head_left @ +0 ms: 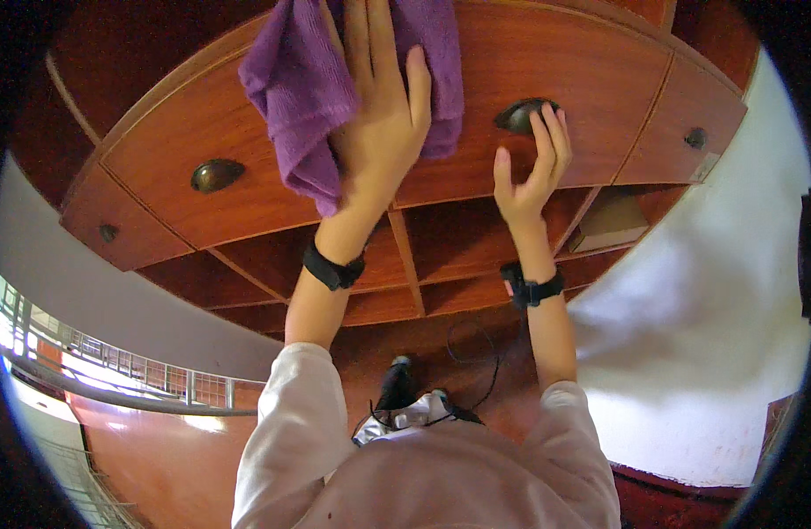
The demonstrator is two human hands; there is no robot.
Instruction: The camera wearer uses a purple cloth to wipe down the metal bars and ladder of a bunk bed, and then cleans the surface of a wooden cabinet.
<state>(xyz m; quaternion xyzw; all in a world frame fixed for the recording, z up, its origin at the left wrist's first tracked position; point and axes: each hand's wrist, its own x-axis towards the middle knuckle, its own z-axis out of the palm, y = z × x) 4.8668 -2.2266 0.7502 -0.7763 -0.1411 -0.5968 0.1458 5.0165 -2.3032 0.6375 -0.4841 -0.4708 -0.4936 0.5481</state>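
Note:
My left hand [382, 119] lies flat over a purple cloth [306, 86], holding it against the reddish-brown wooden front of a cabinet [597, 79]. The cloth hangs in folds on both sides of the palm, and the fingertips run up to the picture's top edge. To its right, my right hand [538, 159] has its thumb spread away from the fingers. Its fingertips touch, or sit just in front of, a dark metal cup pull [516, 118] on a drawer front. A matching cup pull [218, 176] is left of the cloth.
Small dark knobs [695, 137] mark the narrow end panels. Open shelf compartments [458, 231] lie beneath, one holding a box-like object [610, 221]. A white wall [696, 370] stands at right, a metal railing [174, 390] at left. A thin black cable [495, 377] hangs near my feet.

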